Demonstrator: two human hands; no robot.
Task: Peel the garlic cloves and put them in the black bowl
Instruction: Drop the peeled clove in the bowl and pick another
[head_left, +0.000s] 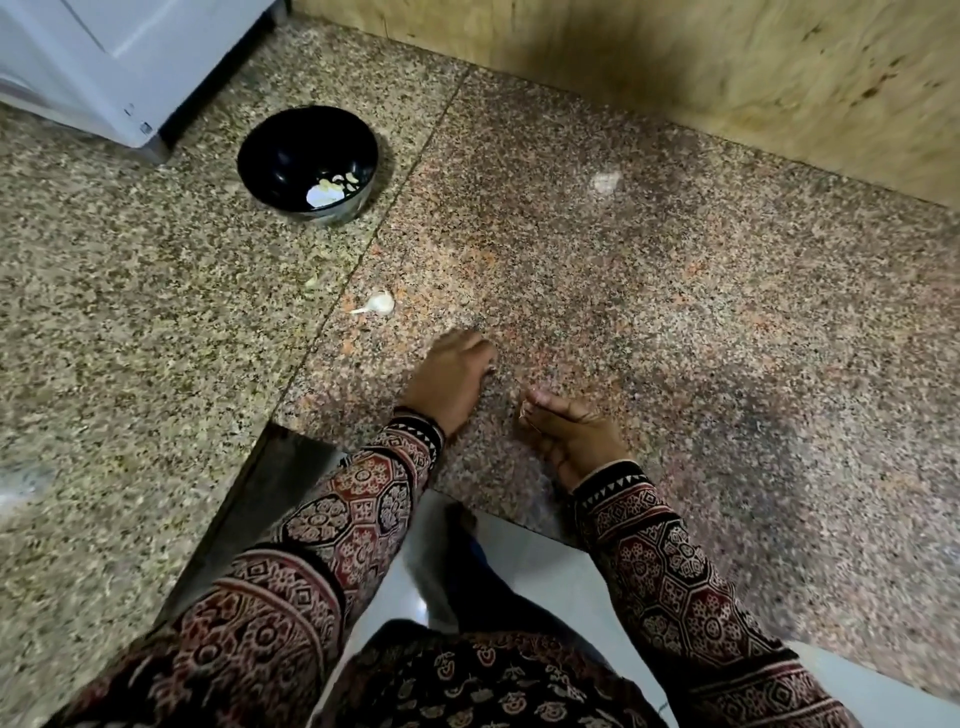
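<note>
The black bowl (260, 156) stands at the back left of the granite counter. It holds a few pale peeled cloves (340, 182) and a white scrap of skin. One unpeeled garlic clove (382, 303) with a thin tail lies on the counter between the bowl and my hands. My left hand (451, 382) rests knuckles-up on the counter a little right of that clove; its fingers curl under, and whatever is inside them is hidden. My right hand (569, 434) lies beside it, thumb and forefinger pinching a thin sliver of garlic skin (522, 414).
A white appliance (104, 67) stands at the back left behind the bowl. A tan tiled wall (675, 62) runs along the back. A small skin flake (310, 281) lies left of the clove. The counter's inner corner edge (291, 431) is just below my left wrist.
</note>
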